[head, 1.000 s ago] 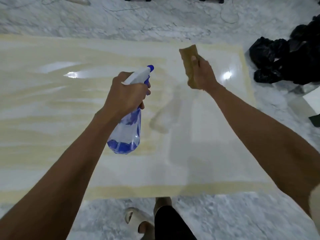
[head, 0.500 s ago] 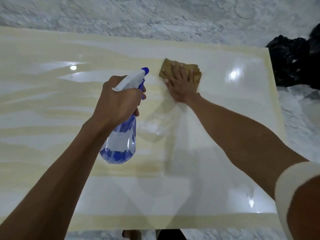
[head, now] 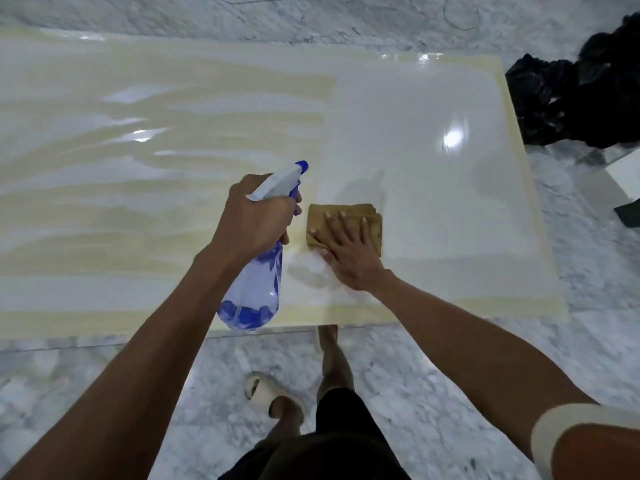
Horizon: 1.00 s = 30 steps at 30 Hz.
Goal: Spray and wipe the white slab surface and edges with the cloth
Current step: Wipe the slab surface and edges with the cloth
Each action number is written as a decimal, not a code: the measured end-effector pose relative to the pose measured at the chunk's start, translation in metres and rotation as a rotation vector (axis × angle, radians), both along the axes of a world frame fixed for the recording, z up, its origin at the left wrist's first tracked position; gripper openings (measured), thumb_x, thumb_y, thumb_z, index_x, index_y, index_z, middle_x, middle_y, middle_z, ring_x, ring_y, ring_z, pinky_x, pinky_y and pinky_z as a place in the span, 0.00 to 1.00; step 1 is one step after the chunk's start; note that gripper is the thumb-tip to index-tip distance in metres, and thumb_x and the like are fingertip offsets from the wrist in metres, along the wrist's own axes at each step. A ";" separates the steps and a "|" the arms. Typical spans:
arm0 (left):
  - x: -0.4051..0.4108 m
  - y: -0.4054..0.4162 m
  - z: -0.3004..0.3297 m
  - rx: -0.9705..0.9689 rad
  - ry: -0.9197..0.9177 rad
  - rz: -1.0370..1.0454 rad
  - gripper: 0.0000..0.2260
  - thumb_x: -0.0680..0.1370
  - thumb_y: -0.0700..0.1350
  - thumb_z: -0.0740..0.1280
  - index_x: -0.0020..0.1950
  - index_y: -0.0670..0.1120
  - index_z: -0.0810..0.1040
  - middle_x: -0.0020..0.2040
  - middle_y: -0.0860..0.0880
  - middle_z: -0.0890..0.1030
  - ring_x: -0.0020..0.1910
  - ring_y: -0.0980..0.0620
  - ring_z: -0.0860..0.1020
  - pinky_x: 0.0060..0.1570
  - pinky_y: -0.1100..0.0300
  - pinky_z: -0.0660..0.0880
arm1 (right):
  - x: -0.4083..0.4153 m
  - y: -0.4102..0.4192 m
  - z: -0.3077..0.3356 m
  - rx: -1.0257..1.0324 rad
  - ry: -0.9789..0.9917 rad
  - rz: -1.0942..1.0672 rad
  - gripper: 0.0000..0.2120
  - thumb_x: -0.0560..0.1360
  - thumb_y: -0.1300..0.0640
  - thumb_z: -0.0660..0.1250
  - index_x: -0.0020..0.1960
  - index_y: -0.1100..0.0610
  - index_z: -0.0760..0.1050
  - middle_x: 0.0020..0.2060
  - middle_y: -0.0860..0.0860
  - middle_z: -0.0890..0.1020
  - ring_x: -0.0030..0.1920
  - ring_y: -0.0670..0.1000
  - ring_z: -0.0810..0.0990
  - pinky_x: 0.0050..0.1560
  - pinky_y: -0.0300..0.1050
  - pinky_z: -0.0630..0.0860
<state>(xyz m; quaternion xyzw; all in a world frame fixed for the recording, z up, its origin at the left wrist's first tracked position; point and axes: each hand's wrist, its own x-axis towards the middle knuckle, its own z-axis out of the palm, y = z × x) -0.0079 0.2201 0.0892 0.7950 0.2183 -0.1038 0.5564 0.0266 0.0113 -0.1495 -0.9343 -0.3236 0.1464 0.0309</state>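
A large glossy white slab [head: 433, 140] with yellowish streaks on its left part lies in front of me. My left hand [head: 256, 216] grips the neck of a clear spray bottle [head: 254, 289] holding blue liquid, its white and blue nozzle pointing up and right above the slab. My right hand [head: 349, 252] lies flat with straight fingers on a folded brown cloth [head: 372, 216], pressing it onto the slab near the front edge. A wet patch shows just left of that hand.
Grey marbled floor [head: 433, 375] surrounds the slab. Black plastic bags [head: 571, 98] are heaped at the right, past the slab's right edge. My legs and a beige slipper [head: 263, 391] stand at the slab's front edge.
My right hand put the cloth down flat on the slab, then drew it toward me to the front edge. The left hand kept holding the bottle beside it.
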 end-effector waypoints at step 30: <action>0.190 0.076 -0.041 -0.004 -0.121 0.122 0.10 0.71 0.44 0.62 0.38 0.40 0.79 0.39 0.40 0.84 0.23 0.48 0.75 0.27 0.60 0.74 | 0.367 0.103 0.026 0.079 0.046 -0.384 0.24 0.85 0.43 0.42 0.81 0.46 0.52 0.81 0.54 0.55 0.80 0.58 0.53 0.77 0.63 0.47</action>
